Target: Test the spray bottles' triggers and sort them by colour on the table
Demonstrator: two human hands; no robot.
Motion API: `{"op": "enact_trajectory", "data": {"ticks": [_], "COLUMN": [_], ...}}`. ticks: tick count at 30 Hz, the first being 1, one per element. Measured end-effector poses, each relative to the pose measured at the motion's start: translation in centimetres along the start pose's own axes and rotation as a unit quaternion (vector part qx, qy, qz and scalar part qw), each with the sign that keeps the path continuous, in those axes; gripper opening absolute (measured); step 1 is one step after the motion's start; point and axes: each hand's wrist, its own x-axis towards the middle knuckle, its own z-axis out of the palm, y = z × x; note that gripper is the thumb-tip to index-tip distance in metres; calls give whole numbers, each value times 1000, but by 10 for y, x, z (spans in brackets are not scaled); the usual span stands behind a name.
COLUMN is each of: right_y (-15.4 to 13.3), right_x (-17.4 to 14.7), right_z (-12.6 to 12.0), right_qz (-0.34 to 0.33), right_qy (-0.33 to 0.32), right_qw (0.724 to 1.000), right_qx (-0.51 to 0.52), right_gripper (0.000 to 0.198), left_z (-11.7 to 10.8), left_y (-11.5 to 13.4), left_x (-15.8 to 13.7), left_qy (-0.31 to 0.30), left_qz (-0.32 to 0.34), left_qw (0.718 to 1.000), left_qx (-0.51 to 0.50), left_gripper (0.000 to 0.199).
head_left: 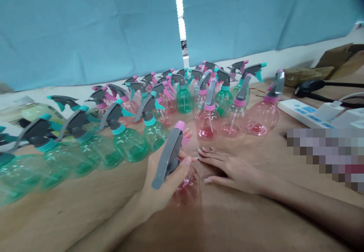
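A clear pink spray bottle [187,189] with a grey trigger head and pink nozzle stands close in front of me. My left hand [159,172] is wrapped round its neck and spray head. Flat on the wooden table to the right lies my right hand [230,166], fingers stretched out and nothing in it. Just beyond the hands is a row of pink spray bottles [207,125]. To the left, green spray bottles [131,146] with turquoise collars form a slanting line, the nearest cut off by the left edge.
Several more pink and green spray bottles [184,96] crowd the back of the table [85,214]. A white power strip [301,111] with plugs sits at the right, near a cardboard box [308,75]. Blue cloth [85,28] hangs behind. Part of the right side is pixelated.
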Motion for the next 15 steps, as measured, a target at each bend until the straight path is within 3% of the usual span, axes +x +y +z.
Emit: {"op": "enact_trajectory", "data": {"ticks": [15], "right_y": [0], "right_x": [0], "right_z": [0], "right_qz": [6], "right_qy": [-8], "right_qw": [1000], "right_qx": [2], "right_gripper": [69], "left_z": [-1], "left_y": [0], "left_x": [-1], "left_qy": [-3], "left_qz": [0], "left_qw": [1000], "left_qx": [9], "left_gripper": [25]}}
